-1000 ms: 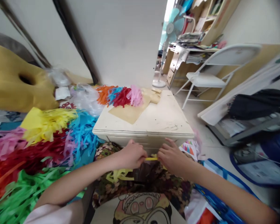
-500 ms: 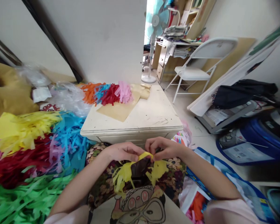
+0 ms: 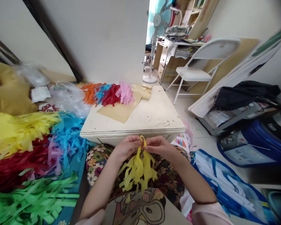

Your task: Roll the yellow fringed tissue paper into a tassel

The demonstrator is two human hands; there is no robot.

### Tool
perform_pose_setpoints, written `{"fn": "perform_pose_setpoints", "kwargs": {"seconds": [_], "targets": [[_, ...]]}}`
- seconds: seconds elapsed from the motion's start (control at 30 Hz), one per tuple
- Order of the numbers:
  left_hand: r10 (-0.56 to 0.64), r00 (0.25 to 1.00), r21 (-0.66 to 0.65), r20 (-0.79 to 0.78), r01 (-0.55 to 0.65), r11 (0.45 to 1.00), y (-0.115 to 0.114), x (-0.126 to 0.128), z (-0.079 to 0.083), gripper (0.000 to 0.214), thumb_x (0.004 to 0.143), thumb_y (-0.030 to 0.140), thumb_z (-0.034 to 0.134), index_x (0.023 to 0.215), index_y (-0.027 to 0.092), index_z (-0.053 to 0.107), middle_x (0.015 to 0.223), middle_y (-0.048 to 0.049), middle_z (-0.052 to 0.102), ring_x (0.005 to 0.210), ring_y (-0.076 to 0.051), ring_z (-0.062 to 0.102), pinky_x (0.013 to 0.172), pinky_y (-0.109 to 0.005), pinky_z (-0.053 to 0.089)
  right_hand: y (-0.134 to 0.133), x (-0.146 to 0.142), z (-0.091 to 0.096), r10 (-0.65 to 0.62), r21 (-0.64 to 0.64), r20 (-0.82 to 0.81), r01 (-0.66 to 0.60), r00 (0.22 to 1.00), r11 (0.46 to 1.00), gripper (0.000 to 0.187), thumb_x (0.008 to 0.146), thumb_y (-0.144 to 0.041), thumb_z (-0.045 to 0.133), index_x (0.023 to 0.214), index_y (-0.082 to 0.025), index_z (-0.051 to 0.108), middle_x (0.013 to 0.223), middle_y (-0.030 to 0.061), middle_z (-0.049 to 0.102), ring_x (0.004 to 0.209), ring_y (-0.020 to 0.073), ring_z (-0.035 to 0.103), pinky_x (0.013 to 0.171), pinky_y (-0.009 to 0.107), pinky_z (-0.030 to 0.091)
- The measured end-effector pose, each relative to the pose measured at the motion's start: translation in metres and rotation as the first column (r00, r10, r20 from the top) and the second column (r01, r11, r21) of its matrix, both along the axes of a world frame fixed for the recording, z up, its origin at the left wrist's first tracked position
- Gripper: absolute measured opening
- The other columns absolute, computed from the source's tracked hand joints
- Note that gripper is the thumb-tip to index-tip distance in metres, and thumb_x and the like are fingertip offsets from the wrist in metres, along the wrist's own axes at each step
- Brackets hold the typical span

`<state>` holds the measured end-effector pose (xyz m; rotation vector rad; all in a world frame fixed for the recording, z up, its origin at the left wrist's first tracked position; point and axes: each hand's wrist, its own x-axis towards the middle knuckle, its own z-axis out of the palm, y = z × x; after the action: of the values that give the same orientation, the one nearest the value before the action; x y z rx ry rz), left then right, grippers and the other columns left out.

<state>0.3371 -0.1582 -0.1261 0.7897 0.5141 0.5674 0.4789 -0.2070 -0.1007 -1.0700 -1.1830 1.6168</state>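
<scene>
Between my two hands hangs a yellow paper tassel [image 3: 138, 168], its twisted middle bent into a small loop at the top and its fringed ends dangling over my lap. My left hand [image 3: 129, 147] pinches the tassel just left of the loop. From the other side my right hand [image 3: 158, 146] pinches it close to the loop, with the fingertips of both hands almost touching. Beyond my hands, on the white table [image 3: 152, 117], lie orange, blue, red and pink tassels [image 3: 107, 93] in a row, partly on a sheet of brown paper [image 3: 118, 112].
Fringed tissue paper is heaped at my left: yellow [image 3: 30, 125], red [image 3: 21, 165], blue [image 3: 70, 134] and green [image 3: 32, 197]. A blue and white bag [image 3: 227, 181] lies on the floor at my right. A white folding chair [image 3: 199, 73] and a fan [image 3: 157, 22] stand farther back.
My hands have come together, folding the yellow tassel from a stretched strip into a loop. Its two fringed ends now hang side by side.
</scene>
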Motion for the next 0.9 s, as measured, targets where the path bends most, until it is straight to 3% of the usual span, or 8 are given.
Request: {"fn": "perform_pose_setpoints", "kwargs": {"seconds": [0.17,0.43,0.57,0.73,0.83,0.9], "targets": [[0.073,0.997,-0.018,0.036,-0.072,0.997,-0.002,0.003,-0.005,0.032,0.041,0.029,0.074,0.062,0.014,0.055,0.07,0.0017,0.057,0.062,-0.009,0.051,0.061,-0.021,0.04,0.001,-0.008,-0.005,-0.098,-0.045,-0.118,0.094,0.988,0.995,0.021,0.048,-0.026,0.07,0.059,-0.013,0.058,0.055,-0.0041,0.055,0.05,0.0043,0.046,0.05,0.018,0.036],[0.084,0.991,-0.028,0.107,-0.082,0.996,-0.008,0.009,-0.012,0.037,0.04,0.035,0.073,0.057,0.015,0.046,0.096,0.0001,0.052,0.082,-0.015,0.053,0.069,-0.026,0.042,0.003,-0.01,-0.004,-0.084,-0.05,-0.133,0.078,0.988,0.996,0.014,0.05,-0.02,0.069,0.058,-0.012,0.061,0.059,-0.0041,0.055,0.055,0.0042,0.048,0.053,0.017,0.037],[0.084,0.991,-0.006,0.1,-0.084,0.996,-0.008,0.006,-0.015,0.039,0.038,0.037,0.072,0.055,0.014,0.045,0.103,-0.0025,0.05,0.085,-0.017,0.052,0.07,-0.028,0.043,0.005,-0.006,0.002,-0.007,-0.06,-0.086,0.002,0.996,0.998,0.012,0.052,-0.02,0.068,0.058,-0.012,0.062,0.054,-0.005,0.053,0.051,0.0035,0.045,0.054,0.018,0.037],[0.017,0.992,-0.035,0.124,-0.013,0.999,-0.008,0.004,-0.019,0.038,0.041,0.037,0.071,0.065,0.015,0.051,0.094,-0.0048,0.054,0.078,-0.018,0.055,0.065,-0.029,0.044,0.008,-0.006,0.002,0.097,-0.044,-0.057,-0.1,0.994,0.994,0.013,0.055,-0.022,0.066,0.058,-0.012,0.06,0.052,-0.0052,0.052,0.052,0.0037,0.045,0.054,0.018,0.036],[0.017,0.996,-0.03,0.087,-0.015,0.999,-0.008,0.001,-0.018,0.044,0.045,0.039,0.07,0.079,0.015,0.054,0.077,-0.0034,0.058,0.069,-0.016,0.056,0.06,-0.027,0.044,0.007,-0.01,-0.005,0.041,-0.074,-0.074,-0.046,0.996,0.996,0.018,0.056,-0.027,0.066,0.062,-0.011,0.059,0.057,-0.0034,0.055,0.053,0.0045,0.047,0.053,0.019,0.036],[0.112,0.994,0.046,0.001,-0.112,0.993,-0.006,-0.006,-0.013,0.037,0.05,0.035,0.069,0.078,0.014,0.057,0.071,-0.0012,0.057,0.064,-0.012,0.055,0.058,-0.022,0.042,0.005,-0.01,-0.007,-0.034,-0.073,-0.05,0.03,0.998,0.997,0.02,0.057,-0.028,0.065,0.064,-0.011,0.057,0.056,-0.0037,0.054,0.051,0.0037,0.046,0.05,0.018,0.034]]}}
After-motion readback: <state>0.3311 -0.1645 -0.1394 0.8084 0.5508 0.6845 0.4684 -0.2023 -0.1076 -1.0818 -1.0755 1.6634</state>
